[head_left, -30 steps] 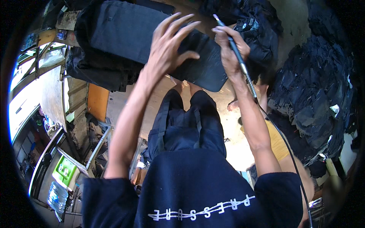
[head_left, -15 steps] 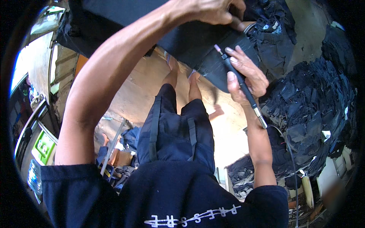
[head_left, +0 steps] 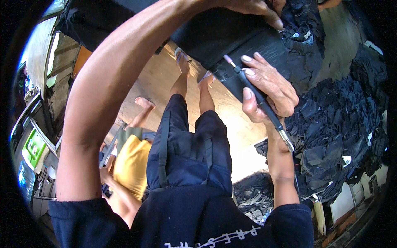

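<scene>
My right hand (head_left: 275, 89) is closed around a pen-shaped rotary grinder (head_left: 259, 98). The tool is black, with a small pink stone tip, a spring sleeve and a thin cable at its back end. Its tip points up and left, over a black garment (head_left: 219, 37) spread flat with pale scuff marks; whether it touches the cloth I cannot tell. At the top edge my left hand (head_left: 252, 7) has its fingers curled on the garment, near a bunched part. The frame cuts off some of those fingers.
A large heap of dark garments (head_left: 339, 136) lies to the right, with another dark pile (head_left: 253, 196) below. At lower left a person in a yellow shirt (head_left: 131, 163) is close beside me. A green-framed thing (head_left: 34, 146) stands far left.
My left hand has shifted right along the garment. The grinder and my right hand have moved slightly down. A person in yellow has come into view at lower left.
</scene>
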The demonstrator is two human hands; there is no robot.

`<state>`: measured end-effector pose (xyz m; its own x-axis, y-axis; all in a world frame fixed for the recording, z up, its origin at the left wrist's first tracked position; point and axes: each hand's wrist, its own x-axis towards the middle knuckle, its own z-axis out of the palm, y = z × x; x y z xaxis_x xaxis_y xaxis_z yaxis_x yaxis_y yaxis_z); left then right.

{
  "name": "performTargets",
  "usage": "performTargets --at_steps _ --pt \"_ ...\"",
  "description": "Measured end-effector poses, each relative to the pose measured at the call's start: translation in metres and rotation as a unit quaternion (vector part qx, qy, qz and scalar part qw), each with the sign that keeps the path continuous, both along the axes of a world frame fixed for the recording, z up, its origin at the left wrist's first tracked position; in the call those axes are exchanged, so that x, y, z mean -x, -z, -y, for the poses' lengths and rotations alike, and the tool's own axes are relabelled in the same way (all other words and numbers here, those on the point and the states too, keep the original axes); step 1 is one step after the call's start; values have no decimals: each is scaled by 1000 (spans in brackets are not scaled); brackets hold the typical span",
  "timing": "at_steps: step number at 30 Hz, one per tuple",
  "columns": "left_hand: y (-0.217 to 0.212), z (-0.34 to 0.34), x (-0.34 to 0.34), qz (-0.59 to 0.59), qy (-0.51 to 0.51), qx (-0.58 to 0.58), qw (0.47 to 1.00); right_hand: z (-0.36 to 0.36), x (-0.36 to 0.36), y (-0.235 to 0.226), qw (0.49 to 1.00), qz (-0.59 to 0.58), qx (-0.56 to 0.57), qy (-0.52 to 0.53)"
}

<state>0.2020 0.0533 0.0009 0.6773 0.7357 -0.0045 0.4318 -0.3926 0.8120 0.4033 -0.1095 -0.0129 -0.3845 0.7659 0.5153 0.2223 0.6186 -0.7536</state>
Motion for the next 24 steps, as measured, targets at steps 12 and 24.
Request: performTargets --at_steps 12,24 --pt "-8 0 1 -2 -3 2 1000 -1 5 -4 999 19 3 -46" --pt "-7 0 -1 -7 -5 7 1000 0 2 5 1000 -1 2 0"
